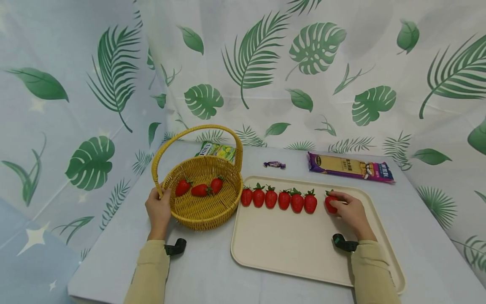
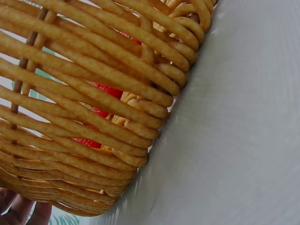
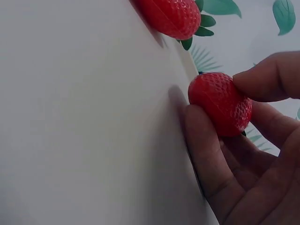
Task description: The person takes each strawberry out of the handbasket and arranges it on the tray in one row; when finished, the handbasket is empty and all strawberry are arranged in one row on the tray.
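Observation:
At the left of the head view my left hand [image 1: 158,210] grips the side of a yellow wicker basket [image 1: 206,222] near the foot of its handle. Three red strawberries lie inside, one of them a strawberry [image 1: 199,190] on its side. The left wrist view shows the basket's woven wall [image 2: 89,70] close up, with some fingers [image 2: 18,208] at its rim. Over the right part of a cream tray [image 1: 281,249], my right hand [image 1: 353,212] pinches a strawberry [image 3: 220,101] between thumb and fingers. Left of it, several strawberries [image 1: 284,199] form a row.
Behind the basket lies a green and yellow packet [image 1: 217,151]. A small purple wrapped candy [image 1: 274,164] and a long purple-and-gold package [image 1: 349,167] lie beyond the tray. A leaf-printed cloth [image 1: 265,84] hangs at the back and left.

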`<state>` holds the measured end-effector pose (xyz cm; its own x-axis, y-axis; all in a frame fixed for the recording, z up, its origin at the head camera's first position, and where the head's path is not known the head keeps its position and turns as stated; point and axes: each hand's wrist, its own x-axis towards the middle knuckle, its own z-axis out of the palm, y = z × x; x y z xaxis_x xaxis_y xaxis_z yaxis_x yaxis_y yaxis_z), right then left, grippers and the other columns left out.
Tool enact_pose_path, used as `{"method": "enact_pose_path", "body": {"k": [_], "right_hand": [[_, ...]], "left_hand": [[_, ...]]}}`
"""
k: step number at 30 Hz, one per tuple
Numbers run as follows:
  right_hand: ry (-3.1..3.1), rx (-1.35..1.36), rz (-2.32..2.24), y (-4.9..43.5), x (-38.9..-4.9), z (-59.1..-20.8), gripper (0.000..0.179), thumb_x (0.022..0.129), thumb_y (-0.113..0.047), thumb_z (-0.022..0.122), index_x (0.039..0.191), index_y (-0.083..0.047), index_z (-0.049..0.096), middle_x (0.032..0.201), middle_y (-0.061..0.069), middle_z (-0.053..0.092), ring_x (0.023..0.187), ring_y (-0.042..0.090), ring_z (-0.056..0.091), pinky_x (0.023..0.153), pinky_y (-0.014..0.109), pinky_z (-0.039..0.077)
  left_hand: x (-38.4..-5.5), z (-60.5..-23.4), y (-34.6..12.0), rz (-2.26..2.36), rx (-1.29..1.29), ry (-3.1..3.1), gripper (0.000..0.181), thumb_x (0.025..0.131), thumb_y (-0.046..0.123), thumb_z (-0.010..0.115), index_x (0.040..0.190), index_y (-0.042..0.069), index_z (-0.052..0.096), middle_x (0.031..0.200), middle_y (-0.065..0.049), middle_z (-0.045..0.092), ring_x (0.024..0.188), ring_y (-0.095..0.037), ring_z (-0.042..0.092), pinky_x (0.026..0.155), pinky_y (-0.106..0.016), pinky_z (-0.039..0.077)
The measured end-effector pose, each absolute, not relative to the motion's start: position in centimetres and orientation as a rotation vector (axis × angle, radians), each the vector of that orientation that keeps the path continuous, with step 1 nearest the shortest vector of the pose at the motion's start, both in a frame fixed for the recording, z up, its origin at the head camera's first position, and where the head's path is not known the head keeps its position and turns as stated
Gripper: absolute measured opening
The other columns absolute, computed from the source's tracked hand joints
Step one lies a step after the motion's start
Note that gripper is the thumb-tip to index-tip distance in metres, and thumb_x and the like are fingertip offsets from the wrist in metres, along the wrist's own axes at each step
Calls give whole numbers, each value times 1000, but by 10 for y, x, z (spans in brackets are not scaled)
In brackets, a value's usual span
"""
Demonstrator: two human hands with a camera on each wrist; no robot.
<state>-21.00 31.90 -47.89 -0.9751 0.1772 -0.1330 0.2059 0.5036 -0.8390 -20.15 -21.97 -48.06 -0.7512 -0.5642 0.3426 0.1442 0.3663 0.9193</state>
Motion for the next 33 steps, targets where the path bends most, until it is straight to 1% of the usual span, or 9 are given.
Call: {"method": "enact_pose_path", "body": {"k": [4, 9, 12, 15, 20, 22, 29, 33], "right_hand": [[2665, 274, -1492, 321, -209, -478, 46, 98, -21, 50, 141, -5, 49, 143, 26, 44, 100, 26, 55, 69, 23, 51], [2654, 188, -1465, 321, -207, -477, 49, 98, -27, 56, 141, -4, 49, 138, 29, 48, 90, 21, 62, 69, 27, 53], [2661, 161, -1438, 321, -206, -476, 52, 97, -31, 59, 141, -4, 50, 136, 28, 50, 86, 18, 63, 68, 27, 54], [2668, 156, -1420, 321, -205, -475, 53, 97, -33, 59, 141, -4, 50, 137, 28, 50, 85, 18, 63, 68, 27, 53], [2668, 162, -1447, 321, -205, -478, 53, 97, -33, 60, 141, -3, 50, 137, 29, 50, 86, 16, 65, 69, 26, 53], [2664, 162, -1474, 321, -206, -479, 53, 97, -31, 60, 140, -3, 50, 138, 29, 49, 87, 13, 65, 70, 25, 54], [2619, 89, -1630, 318, -207, -484, 53, 96, -24, 63, 138, 3, 49, 136, 31, 49, 86, -1, 62, 72, 25, 55], [2616, 65, -1657, 316, -206, -484, 52, 95, -22, 64, 137, 4, 49, 134, 30, 50, 86, -4, 61, 72, 26, 56]], "left_hand": [[-201, -481, -220, -1431, 362, -1993, 13, 94, 10, 61, 86, 1, 56, 122, -18, 65, 89, -15, 53, 64, -24, 32], [-201, -480, -220, -1434, 358, -1984, 14, 94, 10, 61, 85, 1, 55, 122, -19, 66, 90, -16, 53, 65, -23, 33], [-201, -480, -220, -1436, 356, -1980, 14, 94, 10, 61, 85, 1, 55, 122, -19, 65, 95, -19, 56, 66, -23, 34], [-201, -480, -220, -1437, 353, -1981, 14, 94, 10, 61, 85, 1, 55, 123, -20, 65, 100, -24, 58, 67, -23, 34], [-201, -479, -219, -1443, 351, -1986, 15, 94, 10, 61, 85, 0, 54, 124, -20, 64, 108, -28, 59, 70, -25, 34], [-201, -479, -219, -1445, 353, -1985, 14, 94, 10, 61, 85, 0, 55, 124, -20, 64, 107, -28, 59, 70, -25, 34], [-202, -480, -219, -1447, 378, -1990, 13, 94, 11, 60, 88, 0, 56, 123, -19, 65, 97, -20, 55, 68, -24, 34], [-202, -479, -219, -1456, 375, -1982, 13, 94, 10, 60, 88, -1, 56, 123, -19, 65, 102, -23, 57, 71, -25, 35]]}}
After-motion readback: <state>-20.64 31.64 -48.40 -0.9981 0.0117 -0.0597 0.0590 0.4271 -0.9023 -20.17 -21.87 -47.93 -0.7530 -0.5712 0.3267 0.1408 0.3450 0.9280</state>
